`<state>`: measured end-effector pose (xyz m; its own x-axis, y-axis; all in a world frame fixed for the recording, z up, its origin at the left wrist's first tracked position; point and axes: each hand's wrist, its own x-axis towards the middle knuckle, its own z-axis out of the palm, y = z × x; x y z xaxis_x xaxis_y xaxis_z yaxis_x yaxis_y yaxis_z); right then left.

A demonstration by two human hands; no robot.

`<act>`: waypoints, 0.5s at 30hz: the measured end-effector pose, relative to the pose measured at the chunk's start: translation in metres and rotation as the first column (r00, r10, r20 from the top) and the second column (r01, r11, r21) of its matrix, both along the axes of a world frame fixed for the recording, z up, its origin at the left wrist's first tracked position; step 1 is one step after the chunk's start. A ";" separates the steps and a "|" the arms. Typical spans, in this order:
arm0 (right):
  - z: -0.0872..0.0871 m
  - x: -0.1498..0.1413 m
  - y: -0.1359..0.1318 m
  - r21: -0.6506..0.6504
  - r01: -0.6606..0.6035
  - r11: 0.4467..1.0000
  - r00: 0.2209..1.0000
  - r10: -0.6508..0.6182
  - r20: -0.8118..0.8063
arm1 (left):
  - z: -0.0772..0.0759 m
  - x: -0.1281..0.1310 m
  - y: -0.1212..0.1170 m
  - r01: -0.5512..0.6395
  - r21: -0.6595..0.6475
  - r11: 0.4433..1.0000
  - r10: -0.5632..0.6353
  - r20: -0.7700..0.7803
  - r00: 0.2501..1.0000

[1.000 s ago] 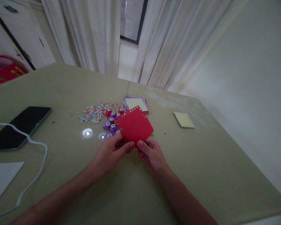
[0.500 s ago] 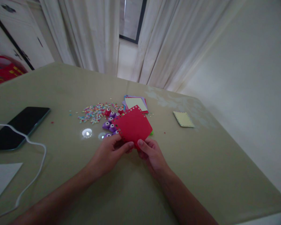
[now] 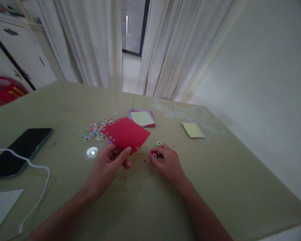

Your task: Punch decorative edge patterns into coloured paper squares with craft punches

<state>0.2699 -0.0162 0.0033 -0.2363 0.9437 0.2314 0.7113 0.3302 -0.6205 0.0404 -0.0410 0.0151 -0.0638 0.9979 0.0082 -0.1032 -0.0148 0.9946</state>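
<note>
My left hand (image 3: 109,167) pinches a square of red paper (image 3: 126,134) by its near edge, thumb on top. Small shapes are punched along several of its edges, and it is held tilted above the table. My right hand (image 3: 169,164) has its fingers closed round a small red craft punch (image 3: 154,154) with a white eye, close to the tabletop. Just behind those fingers sits a green punch (image 3: 158,144), partly hidden. Purple punches (image 3: 109,142) lie under the red paper, almost wholly covered by it.
Coloured confetti (image 3: 96,130) is heaped beyond the paper, near a stack of coloured paper squares (image 3: 142,118). A yellow notched square (image 3: 192,130) lies to the right. On the left are a phone (image 3: 21,150), a white cable (image 3: 43,165) and a white sheet (image 3: 3,207).
My hands have come apart. The left hand has moved left with the red paper; my right hand has left its edge and lowered rightward with the red punch. Tiny red bits now show between them.
</note>
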 end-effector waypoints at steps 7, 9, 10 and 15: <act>-0.019 -0.005 0.002 0.117 -0.003 0.993 0.976 -0.022 0.216 | 0.002 -0.011 0.005 -0.053 0.049 0.997 0.049 0.083 0.995; -0.020 -0.005 0.002 0.166 0.021 0.986 0.968 -0.062 0.244 | 0.005 -0.018 0.011 -0.146 0.075 0.986 0.140 0.078 0.987; -0.020 -0.006 0.002 0.189 0.028 0.982 0.964 -0.076 0.254 | 0.006 -0.022 0.014 -0.209 0.078 0.975 0.205 0.054 0.977; -0.011 -0.026 -0.002 0.245 -0.064 0.967 0.973 0.006 0.233 | 0.008 -0.033 0.021 -0.390 0.121 0.913 0.406 -0.159 0.900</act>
